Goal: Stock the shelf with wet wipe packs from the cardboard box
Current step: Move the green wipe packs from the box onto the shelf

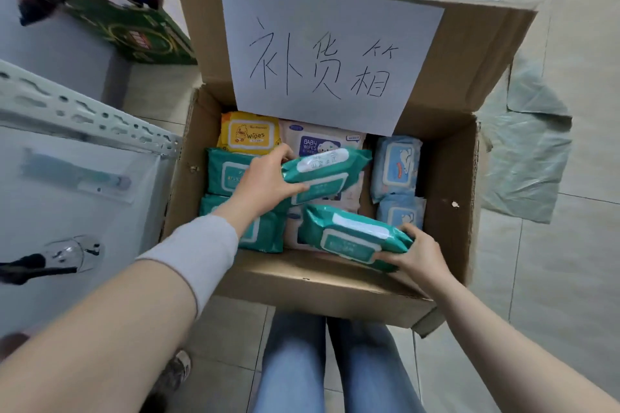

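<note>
An open cardboard box point(446, 198) sits on the floor in front of me with several wet wipe packs inside. My left hand point(265, 181) grips one teal wet wipe pack point(327, 166) lifted above the others. My right hand point(417, 253) holds a second teal wet wipe pack point(352, 235) near the box's front wall. Under them lie more teal packs point(223, 171) at the left, a yellow duck pack point(250, 134), a pale baby wipes pack point(318, 142) and two light blue packs point(397, 166) at the right.
A white metal shelf point(84, 111) stands at my left, with a perforated rail along its edge. A paper sign point(322, 54) is stuck on the box's rear flap. A green carton point(134, 33) and snack bags sit behind the shelf. My legs in jeans are below the box.
</note>
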Demonstrator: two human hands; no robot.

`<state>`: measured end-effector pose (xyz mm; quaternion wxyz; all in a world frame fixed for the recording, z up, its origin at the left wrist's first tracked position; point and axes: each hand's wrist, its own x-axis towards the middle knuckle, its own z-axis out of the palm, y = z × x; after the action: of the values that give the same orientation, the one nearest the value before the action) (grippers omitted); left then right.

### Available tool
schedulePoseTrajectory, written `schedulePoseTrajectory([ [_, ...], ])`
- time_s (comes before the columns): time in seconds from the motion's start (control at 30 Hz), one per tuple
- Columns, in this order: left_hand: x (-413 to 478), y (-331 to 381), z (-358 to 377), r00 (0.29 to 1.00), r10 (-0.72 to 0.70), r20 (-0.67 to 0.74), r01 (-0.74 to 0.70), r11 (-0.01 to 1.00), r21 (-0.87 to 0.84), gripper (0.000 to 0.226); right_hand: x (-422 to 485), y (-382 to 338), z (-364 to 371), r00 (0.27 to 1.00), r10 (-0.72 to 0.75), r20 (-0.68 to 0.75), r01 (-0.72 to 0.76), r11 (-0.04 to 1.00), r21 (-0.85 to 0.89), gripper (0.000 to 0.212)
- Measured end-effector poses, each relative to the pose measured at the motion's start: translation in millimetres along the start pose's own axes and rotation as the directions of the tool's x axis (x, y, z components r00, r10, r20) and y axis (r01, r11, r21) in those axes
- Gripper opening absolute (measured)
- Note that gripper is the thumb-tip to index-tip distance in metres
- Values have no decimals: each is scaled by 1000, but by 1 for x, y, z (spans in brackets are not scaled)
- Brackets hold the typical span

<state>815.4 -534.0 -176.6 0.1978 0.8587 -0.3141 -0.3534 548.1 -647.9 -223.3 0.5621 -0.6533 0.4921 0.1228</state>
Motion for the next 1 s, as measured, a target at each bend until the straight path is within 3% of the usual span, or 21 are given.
schedulePoseTrajectory([
  [0.1, -41, 9, -48, 980, -88, -179, 59, 985, -162, 40, -30, -17, -19, 999, -4, -39, 12, 978, 207, 43],
  [0.27, -137, 49, -143, 902, -144, -407, 12, 951, -308, 39, -91, -85, -49, 1000, -11, -22, 21, 859, 512, 68],
  [0.4, -226, 85, -223, 805, -101, -584, -112, 942, -317, 41, -147, -166, -57, 989, -136, 56, 91, 863, 497, 47],
  [0.5, -294, 97, -278, 686, -83, -723, -185, 941, -283, 47, -183, -219, -48, 961, -224, 164, 113, 855, 507, 35],
  [0.67, -406, 78, -339, 372, -215, -903, -332, 877, -346, 63, -235, -293, -10, 869, -332, 367, 52, 799, 600, 40],
  [0.77, -465, 56, -357, 234, -324, -917, -455, 797, -397, 66, -268, -336, 26, 796, -390, 463, 5, 768, 640, 42],
  [0.9, -523, 12, -372, 77, -463, -883, -558, 714, -423, 66, -307, -386, 77, 695, -436, 572, 17, 805, 593, 44],
  [1.0, -556, -24, -380, 34, -545, -838, -600, 660, -453, 50, -328, -416, 112, 627, -454, 633, 47, 833, 551, 40],
])
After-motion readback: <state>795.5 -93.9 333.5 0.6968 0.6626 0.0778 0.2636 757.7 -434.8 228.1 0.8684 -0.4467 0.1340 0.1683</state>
